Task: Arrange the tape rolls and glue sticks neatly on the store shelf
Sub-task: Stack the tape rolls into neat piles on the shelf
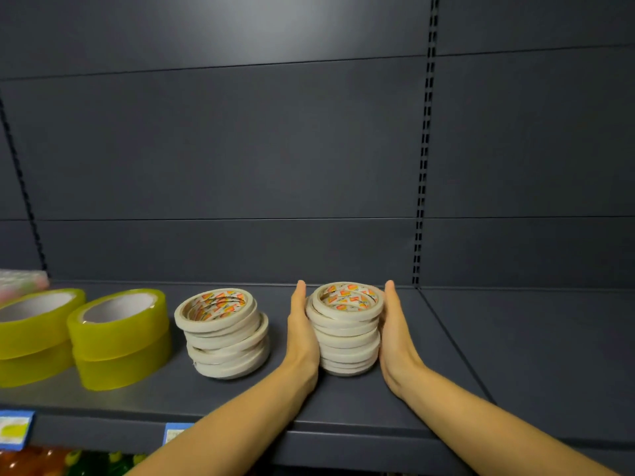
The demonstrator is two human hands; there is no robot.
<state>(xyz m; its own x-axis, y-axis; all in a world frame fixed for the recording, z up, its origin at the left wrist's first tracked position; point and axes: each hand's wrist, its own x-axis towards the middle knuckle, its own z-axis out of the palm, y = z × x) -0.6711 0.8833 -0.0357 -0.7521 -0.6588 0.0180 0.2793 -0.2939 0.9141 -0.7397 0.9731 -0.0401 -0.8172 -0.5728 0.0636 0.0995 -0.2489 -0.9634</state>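
Observation:
A stack of several thin white tape rolls [345, 333] stands on the dark grey shelf [343, 407]. My left hand [300, 333] presses flat against the stack's left side, fingers straight. My right hand [395, 333] presses flat against its right side. A second stack of white tape rolls [223, 334], somewhat uneven, stands to the left. Further left are two stacks of wide yellow tape rolls [120, 338] [32, 333], two rolls high each. No glue sticks are in view.
A wrapped packet [20, 281] lies behind the far-left yellow stack. Blue price tags [15, 429] hang on the shelf's front edge, with coloured goods [68, 463] on the shelf below. A seam splits the shelf at the right, beyond it bare shelf [532, 355].

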